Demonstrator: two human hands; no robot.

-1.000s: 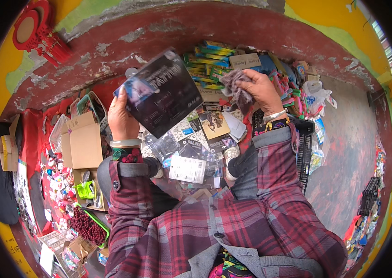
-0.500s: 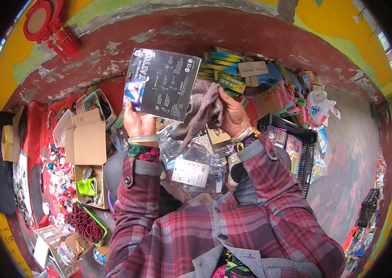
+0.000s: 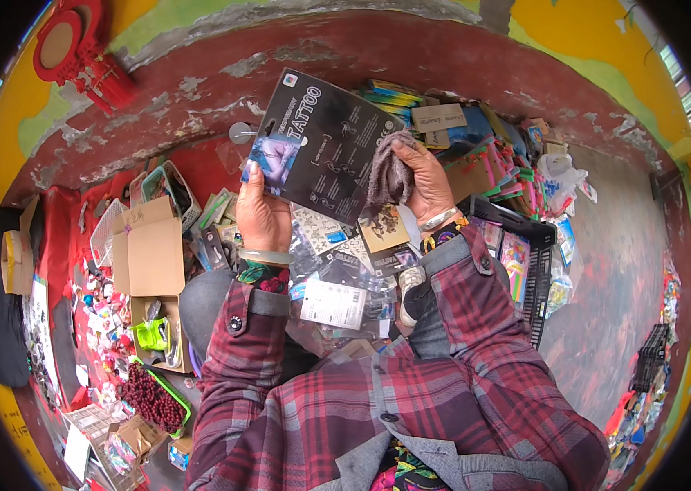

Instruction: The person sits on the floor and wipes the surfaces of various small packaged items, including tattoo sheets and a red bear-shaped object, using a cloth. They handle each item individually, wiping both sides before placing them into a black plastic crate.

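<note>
A flat black temporary-tattoo package (image 3: 325, 147) is held up in front of me, tilted, its printed side facing me. My left hand (image 3: 264, 217) grips it at the lower left, thumb on the front. A crumpled grey-brown cloth (image 3: 392, 170) is bunched in my right hand (image 3: 429, 188), pressed at the package's right edge; the fingers behind the cloth are hidden. Below both hands, between my legs, lie several similar tattoo packages (image 3: 354, 266) in clear plastic and a white printed card (image 3: 332, 304).
An open cardboard box (image 3: 148, 255) stands at left, near a green-rimmed tray (image 3: 178, 425) of dark red beads. Right of my knees sits a black plastic crate (image 3: 538, 278) with colourful packets. Stacked packs (image 3: 399, 98) and a cardboard piece (image 3: 439, 118) lie by the red wall (image 3: 444, 57).
The package has turned clockwise and shifted right. The cloth has moved from behind the package to its right edge, more gathered in my right hand. My left hand has moved slightly right.
</note>
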